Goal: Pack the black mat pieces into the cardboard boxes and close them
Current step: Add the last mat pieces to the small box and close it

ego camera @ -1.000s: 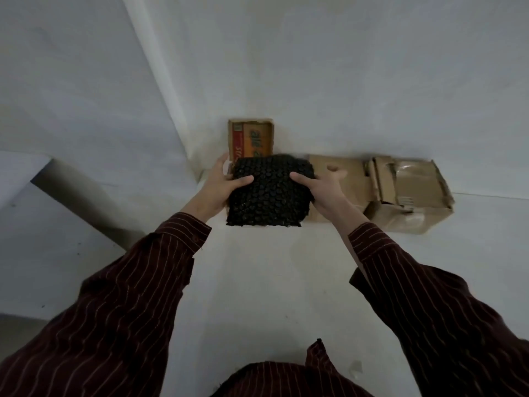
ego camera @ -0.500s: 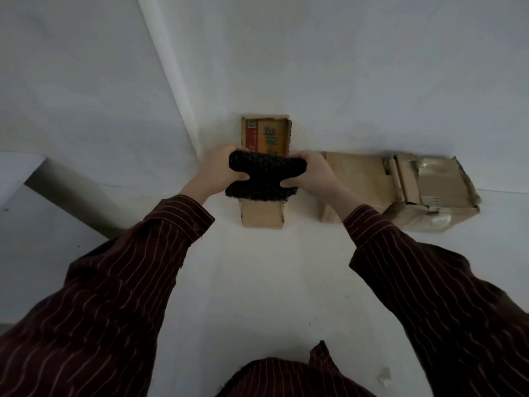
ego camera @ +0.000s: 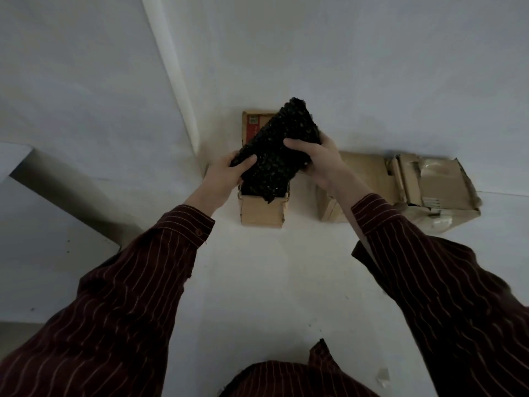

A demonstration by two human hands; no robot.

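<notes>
A black knobbly mat piece point(ego camera: 276, 151) is held tilted, its lower corner dipping into a small open cardboard box point(ego camera: 262, 212) on the white floor by the wall. My left hand point(ego camera: 226, 174) grips the mat's lower left edge. My right hand point(ego camera: 320, 161) grips its right side, fingers curled over the top face. The box's back flap point(ego camera: 252, 126) stands up behind the mat, showing a red printed strip. More black material shows inside the box under the mat.
A larger, crumpled cardboard box point(ego camera: 429, 190) with taped flaps lies to the right against the wall. A room corner point(ego camera: 183, 90) rises just left of the small box. A grey ledge point(ego camera: 57, 181) sits at the far left. A paper scrap point(ego camera: 382, 375) lies on the floor.
The mat was held flat and facing me, then tipped edge-on over the box. Now it is turned diagonally, its far end raised toward the wall and its near corner lowered into the box.
</notes>
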